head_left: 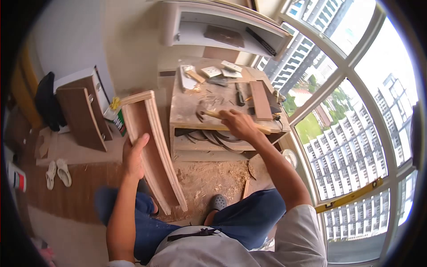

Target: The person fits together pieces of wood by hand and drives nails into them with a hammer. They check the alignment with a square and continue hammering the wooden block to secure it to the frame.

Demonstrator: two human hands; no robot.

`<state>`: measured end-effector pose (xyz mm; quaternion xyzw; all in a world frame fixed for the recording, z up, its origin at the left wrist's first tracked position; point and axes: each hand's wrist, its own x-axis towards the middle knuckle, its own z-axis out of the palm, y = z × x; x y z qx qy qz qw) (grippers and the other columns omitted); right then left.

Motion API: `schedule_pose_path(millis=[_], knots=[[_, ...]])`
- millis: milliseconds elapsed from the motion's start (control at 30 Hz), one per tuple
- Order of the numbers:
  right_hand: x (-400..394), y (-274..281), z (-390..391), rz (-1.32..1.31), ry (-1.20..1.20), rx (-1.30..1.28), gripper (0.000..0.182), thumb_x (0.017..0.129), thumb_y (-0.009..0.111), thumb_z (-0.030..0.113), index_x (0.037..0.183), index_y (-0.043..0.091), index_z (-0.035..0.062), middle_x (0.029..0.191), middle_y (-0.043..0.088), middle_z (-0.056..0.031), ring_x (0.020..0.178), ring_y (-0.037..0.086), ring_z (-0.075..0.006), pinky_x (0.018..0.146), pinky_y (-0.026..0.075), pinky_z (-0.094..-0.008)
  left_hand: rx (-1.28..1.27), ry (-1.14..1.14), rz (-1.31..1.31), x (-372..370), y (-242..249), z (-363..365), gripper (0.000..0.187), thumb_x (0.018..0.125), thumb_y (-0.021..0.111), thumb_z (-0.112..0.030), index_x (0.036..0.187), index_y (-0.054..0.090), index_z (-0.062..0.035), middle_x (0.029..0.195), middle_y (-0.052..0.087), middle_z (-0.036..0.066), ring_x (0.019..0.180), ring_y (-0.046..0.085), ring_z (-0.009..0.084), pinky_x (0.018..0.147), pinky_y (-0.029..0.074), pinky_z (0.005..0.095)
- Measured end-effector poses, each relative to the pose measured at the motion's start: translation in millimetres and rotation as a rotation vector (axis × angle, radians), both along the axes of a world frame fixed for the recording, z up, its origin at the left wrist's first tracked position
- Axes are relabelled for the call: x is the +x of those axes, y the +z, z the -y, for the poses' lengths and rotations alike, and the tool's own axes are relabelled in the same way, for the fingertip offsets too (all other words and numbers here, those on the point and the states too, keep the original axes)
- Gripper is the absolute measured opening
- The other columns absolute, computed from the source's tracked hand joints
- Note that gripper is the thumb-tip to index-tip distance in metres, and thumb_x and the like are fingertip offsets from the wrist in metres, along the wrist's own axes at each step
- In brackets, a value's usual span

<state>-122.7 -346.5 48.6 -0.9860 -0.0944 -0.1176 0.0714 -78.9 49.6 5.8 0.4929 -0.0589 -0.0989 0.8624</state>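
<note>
My left hand (134, 155) grips the near left side of a long, narrow wooden frame (155, 140) with plywood edges and a reddish-brown inner face. The frame stands tilted in front of my left knee. In my right hand (240, 123) is a claw hammer (212, 114), fingers wrapped round its pale wooden handle. Its head points left, over the front of the workbench (191, 102). Several nails or thin slivers (212, 97) lie on the bench beyond the hammer; they are too small to tell apart.
A screwdriver-like tool (240, 95) and a brown board (261, 100) lie on the bench. An open wall cabinet (231, 33) hangs above. Brown panels (82, 113) lean at left. Wood shavings (213, 178) cover the floor. Windows and a yellow spirit level (351, 196) are at right.
</note>
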Motion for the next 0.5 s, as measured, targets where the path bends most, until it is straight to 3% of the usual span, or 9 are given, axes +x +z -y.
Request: schedule_pose_path(millis=[200,333,367,400,467,500], knots=[[42.9,-20.5,-3.5,0.021,0.017,0.000,0.026,0.102,0.064,0.030,0.124,0.063,0.0159,0.104,0.068,-0.0145,0.084,0.071,-0.0376,0.069,0.055,-0.0491,-0.052,-0.034,-0.053,-2.5,-3.2,7.8,0.055,0.095,0.074,-0.016,0.144,0.055,0.0009,0.137,0.065,0.010,0.126,0.060,0.0227,0.109,0.046,0.0372],[46.9,-23.1,-7.8,-0.038,0.015,0.037,0.026,0.099,0.066,0.031,0.119,0.066,0.0147,0.107,0.068,-0.0147,0.089,0.071,-0.0390,0.075,0.056,-0.0503,-0.109,-0.086,-0.069,-4.2,1.3,13.6,0.055,0.096,0.072,-0.018,0.145,0.055,0.0000,0.139,0.063,0.011,0.124,0.062,0.0237,0.108,0.048,0.0388],[47.2,-25.1,-7.0,0.022,0.023,0.047,0.027,0.099,0.067,0.034,0.113,0.069,0.0113,0.108,0.069,-0.0153,0.089,0.071,-0.0382,0.075,0.056,-0.0507,-0.100,-0.068,-0.049,-5.5,3.3,17.4,0.055,0.097,0.073,-0.025,0.145,0.057,-0.0020,0.133,0.068,0.011,0.118,0.067,0.0247,0.103,0.055,0.0415],[40.8,-17.3,-6.7,0.020,0.016,0.048,0.027,0.099,0.067,0.034,0.113,0.069,0.0113,0.108,0.069,-0.0153,0.089,0.071,-0.0382,0.075,0.056,-0.0507,-0.099,-0.074,-0.051,-5.5,3.9,20.8,0.055,0.097,0.073,-0.025,0.145,0.057,-0.0020,0.133,0.068,0.011,0.118,0.067,0.0247,0.103,0.055,0.0415],[25.0,-1.4,0.2,0.259,-0.032,-0.013,0.033,0.101,0.065,0.037,0.114,0.068,0.0066,0.103,0.068,-0.0169,0.095,0.069,-0.0389,0.080,0.054,-0.0514,-0.118,-0.132,-0.093,-5.2,4.3,21.3,0.053,0.099,0.071,-0.027,0.144,0.058,-0.0025,0.133,0.069,0.011,0.118,0.067,0.0252,0.103,0.055,0.0430],[29.6,7.0,26.4,0.094,-0.305,-0.024,0.030,0.102,0.063,0.031,0.110,0.068,0.0028,0.102,0.068,-0.0202,0.100,0.067,-0.0379,0.086,0.053,-0.0509,-0.281,-0.337,-0.266,-6.4,4.6,22.2,0.049,0.101,0.069,-0.027,0.142,0.060,-0.0027,0.131,0.070,0.012,0.119,0.068,0.0253,0.103,0.056,0.0442]])
